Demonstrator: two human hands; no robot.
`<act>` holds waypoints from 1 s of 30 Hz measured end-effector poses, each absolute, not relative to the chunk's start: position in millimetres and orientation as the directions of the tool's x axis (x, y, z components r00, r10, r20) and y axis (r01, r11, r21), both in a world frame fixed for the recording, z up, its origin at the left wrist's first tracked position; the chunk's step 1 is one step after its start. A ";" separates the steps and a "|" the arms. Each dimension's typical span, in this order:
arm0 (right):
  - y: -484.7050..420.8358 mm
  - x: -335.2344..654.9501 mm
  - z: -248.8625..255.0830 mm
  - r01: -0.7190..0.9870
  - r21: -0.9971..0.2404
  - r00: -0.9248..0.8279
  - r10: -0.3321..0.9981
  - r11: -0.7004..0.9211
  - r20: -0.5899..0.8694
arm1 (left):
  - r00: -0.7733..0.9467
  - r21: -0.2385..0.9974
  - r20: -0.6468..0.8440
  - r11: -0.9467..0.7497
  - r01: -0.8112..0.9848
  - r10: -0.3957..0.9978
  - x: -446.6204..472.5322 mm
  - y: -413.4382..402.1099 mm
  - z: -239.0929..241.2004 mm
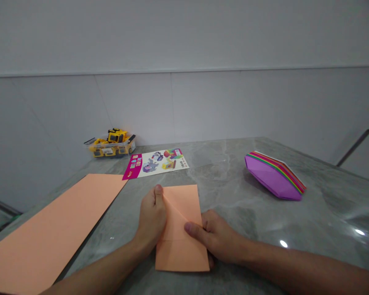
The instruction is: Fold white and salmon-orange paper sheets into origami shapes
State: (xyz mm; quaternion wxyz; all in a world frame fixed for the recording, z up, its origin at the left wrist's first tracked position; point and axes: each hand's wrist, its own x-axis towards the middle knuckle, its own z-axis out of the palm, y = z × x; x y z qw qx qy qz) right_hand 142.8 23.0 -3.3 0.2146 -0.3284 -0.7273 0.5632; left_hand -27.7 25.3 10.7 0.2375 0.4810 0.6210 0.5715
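Observation:
A piece of folded orange paper (181, 254) is held upright over the table in front of me, with a crease running slantwise across its upper half and another across its lower part. My left hand (152, 217) grips its left edge, thumb near the upper left corner. On the right edge, my right hand (217, 235) pinches the paper, its thumb flat on the front face. The fingers of both hands are mostly hidden behind the sheet.
A stack of large orange paper (58, 225) lies on the left of the grey marbled table (233, 246). Behind are a printed craft-paper cover (156, 162) and a clear box (110, 149) of yellow toy vehicles. A purple folded-paper shape with rainbow edges (272, 176) lies at right.

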 end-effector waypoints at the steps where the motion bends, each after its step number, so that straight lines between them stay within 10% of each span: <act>1: 22.6 143.2 -3.2 0.229 -0.965 -0.707 0.703 0.126 -0.076 | -0.419 0.929 0.267 -0.117 0.350 0.868 -27.3 26.0 12.1; 11: 23.7 147.2 0.0 0.122 -0.992 -0.800 0.596 0.039 -0.075 | -0.402 0.949 0.258 -0.153 0.276 0.878 -30.1 27.4 8.3; 18: 39.5 140.5 -11.6 0.076 -0.997 -0.589 0.805 -0.027 -0.067 | 0.160 0.968 -0.139 0.168 -0.186 0.977 -32.5 28.9 -1.5; 30: 32.4 154.2 -6.5 0.163 -0.968 -0.813 0.582 0.188 -0.024 | 0.435 0.824 -0.126 0.338 -0.454 0.892 -35.8 24.4 -3.0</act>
